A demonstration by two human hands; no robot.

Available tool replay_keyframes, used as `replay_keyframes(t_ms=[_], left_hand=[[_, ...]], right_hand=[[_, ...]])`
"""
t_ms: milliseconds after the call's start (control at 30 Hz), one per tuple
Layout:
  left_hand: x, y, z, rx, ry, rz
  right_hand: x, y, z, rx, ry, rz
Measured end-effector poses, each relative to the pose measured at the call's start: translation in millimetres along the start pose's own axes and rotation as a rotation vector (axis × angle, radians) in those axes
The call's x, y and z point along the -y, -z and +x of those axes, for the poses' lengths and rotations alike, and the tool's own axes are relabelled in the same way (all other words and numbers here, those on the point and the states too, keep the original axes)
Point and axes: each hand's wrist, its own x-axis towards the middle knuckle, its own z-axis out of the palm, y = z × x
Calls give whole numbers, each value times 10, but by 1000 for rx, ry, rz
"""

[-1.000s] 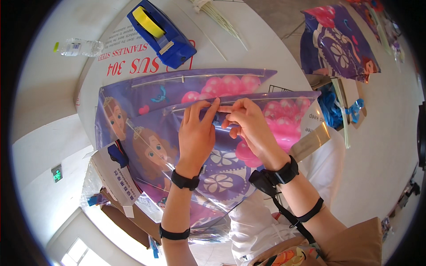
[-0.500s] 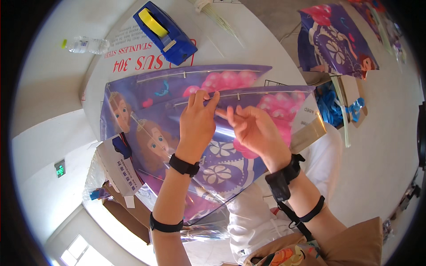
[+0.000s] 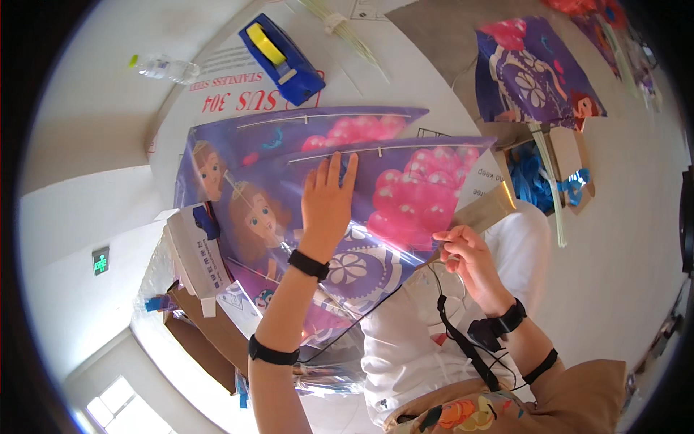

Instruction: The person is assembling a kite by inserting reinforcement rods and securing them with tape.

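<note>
Two purple plastic kite sheets, printed with a cartoon figure and pink balls, overlap before me. The nearer kite sheet point(image 3: 416, 195) has a thin pale rod point(image 3: 416, 147) along its far edge, with a small clip on it. My left hand point(image 3: 329, 202) lies on this sheet, fingers stretched out, tips just by the rod. Part of the farther kite sheet point(image 3: 235, 141) shows beyond it. At the near right edge of the upper sheet, my right hand point(image 3: 470, 264) has its fingers curled together; what they pinch, if anything, is too small to make out.
A blue tape dispenser point(image 3: 282, 61) with yellow core, a bundle of thin sticks point(image 3: 347, 36) and a plastic bottle point(image 3: 168, 69) are at the far side. Another kite point(image 3: 531, 76) hangs to the right, above a box of blue material point(image 3: 531, 173). A white carton point(image 3: 195, 249) stands left.
My right hand has moved from beside the left hand at the rod toward me and right, to the sheet's near edge. My left hand has flattened onto the sheet.
</note>
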Motion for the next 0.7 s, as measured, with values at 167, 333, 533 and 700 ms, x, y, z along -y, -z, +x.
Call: replay_keyframes(t_ms=[167,333,533,700], left_hand=[[-344,339,-320,-66,101,-245],[-740,586,-1699,-182,515,-630],[-1045,292,-3576,-300,986,-542],[-1042,162,-3742,-350,1089,-531]], right_hand=[[-121,8,-5,71,526,-605],[-207,-278,97,161,1089,-1387],[-210,-338,523,54,1305,-1521],[-90,-252,659,-10,1299,-1446]])
